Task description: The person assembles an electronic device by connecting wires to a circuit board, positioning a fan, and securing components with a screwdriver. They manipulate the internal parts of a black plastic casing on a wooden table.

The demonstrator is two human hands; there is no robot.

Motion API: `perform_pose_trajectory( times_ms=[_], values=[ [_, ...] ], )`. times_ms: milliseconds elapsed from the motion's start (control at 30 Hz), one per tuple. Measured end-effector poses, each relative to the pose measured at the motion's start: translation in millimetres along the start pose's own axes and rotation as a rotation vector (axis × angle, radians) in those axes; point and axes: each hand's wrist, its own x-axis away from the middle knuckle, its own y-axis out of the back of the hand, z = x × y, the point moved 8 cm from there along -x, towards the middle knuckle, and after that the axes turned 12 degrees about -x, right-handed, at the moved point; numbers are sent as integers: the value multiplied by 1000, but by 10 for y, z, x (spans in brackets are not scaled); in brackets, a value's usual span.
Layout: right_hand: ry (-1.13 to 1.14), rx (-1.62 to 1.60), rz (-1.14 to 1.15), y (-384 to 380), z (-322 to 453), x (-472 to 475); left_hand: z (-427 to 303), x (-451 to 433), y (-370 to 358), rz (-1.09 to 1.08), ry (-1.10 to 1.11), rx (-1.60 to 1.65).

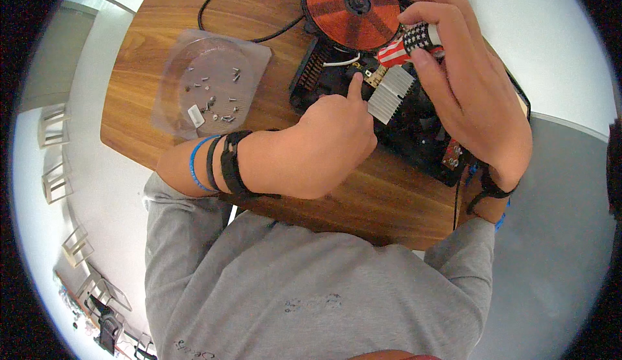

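Note:
The opened black housing of an induction cooker (413, 139) lies on the wooden table, its round copper coil (352, 7) tilted at the back. My left hand (330, 141) reaches over the housing, index finger extended to a part beside the circuit board (376, 75); the other fingers are curled and their inside is hidden. A finned aluminium heat sink (391, 95) sits just right of that finger. Between its thumb and fingers, my right hand (469, 68) grips a patterned handle (418, 39) in red, white and black with stars. The tool's tip cannot be made out.
Left of the housing, a clear plastic tray (167, 88) holds several small screws (233, 100) and a small white piece (196, 116). A black cable (201, 7) loops over the wooden table (129, 78) behind it. Chairs stand far off at the left.

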Motion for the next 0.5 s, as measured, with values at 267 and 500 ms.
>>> perform_pose_trajectory(
  times_ms=[267,500],
  values=[
    [-242,123,12,15,-260,89,4,42,29,-22,-11,13],
    [-67,-13,-57,44,-250,57,11,17,34,-9,-8,12]
  ],
)
